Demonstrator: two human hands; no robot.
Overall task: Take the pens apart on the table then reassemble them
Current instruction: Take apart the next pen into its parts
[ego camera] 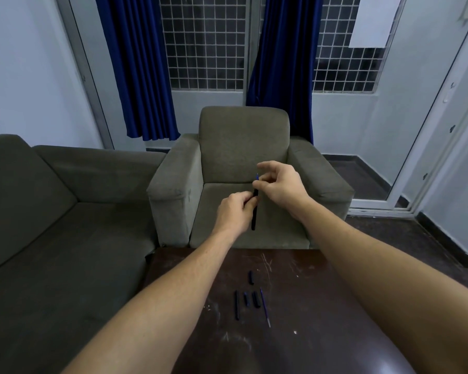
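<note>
Trouble looms if the pinch slips — left hand grips the pen barrel, right hand pinches its thin top end, both raised above the counter — since a dropped piece could bounce away from the loose parts lying near.

The table is dark wood, glossy but scratched and scuffed pale in places. The barrel on it looks like smooth dark plastic, as does the held pen; the thin refill ends in a metal tip. The far armchair is matt, coarse cloth, the left sofa darker matt cloth. The curtains are blue cloth with a soft sheen.
</note>
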